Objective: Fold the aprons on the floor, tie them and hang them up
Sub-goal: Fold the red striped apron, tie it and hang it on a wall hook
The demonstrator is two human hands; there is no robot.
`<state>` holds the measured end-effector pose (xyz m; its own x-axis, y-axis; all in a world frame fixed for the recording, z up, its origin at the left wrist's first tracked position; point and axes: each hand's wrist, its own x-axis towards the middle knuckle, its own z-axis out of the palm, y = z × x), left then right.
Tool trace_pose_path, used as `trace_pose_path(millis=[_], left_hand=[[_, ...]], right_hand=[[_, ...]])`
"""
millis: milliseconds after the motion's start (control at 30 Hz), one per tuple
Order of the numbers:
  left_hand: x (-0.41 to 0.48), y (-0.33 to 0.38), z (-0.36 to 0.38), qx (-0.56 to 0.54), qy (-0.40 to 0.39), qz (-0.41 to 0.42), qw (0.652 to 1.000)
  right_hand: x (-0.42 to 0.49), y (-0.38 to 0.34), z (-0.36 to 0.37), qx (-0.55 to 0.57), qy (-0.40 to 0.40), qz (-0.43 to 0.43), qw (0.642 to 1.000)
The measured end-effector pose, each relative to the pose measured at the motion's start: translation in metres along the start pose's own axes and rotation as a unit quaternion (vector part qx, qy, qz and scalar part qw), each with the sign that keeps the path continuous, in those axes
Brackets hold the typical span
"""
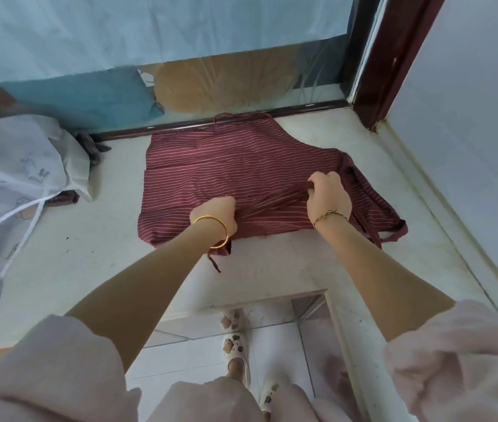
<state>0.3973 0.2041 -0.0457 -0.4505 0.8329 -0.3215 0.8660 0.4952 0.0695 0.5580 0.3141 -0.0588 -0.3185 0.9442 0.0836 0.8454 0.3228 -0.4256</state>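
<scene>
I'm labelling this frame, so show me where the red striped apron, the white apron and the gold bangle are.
red striped apron (241, 166): head view, flat middle of the cloth.
white apron (13, 166): head view, crumpled body at left.
gold bangle (227, 234): head view, right side of the band.

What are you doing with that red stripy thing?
A person is folding a dark red striped apron spread on a pale ledge by the window. The left hand grips the cloth near its front edge, and the right hand pinches up a bunch of it further right. The apron is not tied or hung up yet, and one apron string dangles loose at the front. A white see-through cloth lies to the left, untouched.
</scene>
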Motion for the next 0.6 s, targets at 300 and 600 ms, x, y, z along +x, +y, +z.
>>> trace_pose_path(millis=[300,600], left_hand=[[-0.002,-0.069,-0.027,0.06,0.065,-0.084,0.992],[-0.017,-0.074,-0.033,0.133,-0.343,-0.054,0.928]], right_hand=[[0.012,0.006,-0.002,-0.011,0.0,0.024,1.0],[0.024,-0.005,-0.013,-0.11,-0.154,0.041,0.981]])
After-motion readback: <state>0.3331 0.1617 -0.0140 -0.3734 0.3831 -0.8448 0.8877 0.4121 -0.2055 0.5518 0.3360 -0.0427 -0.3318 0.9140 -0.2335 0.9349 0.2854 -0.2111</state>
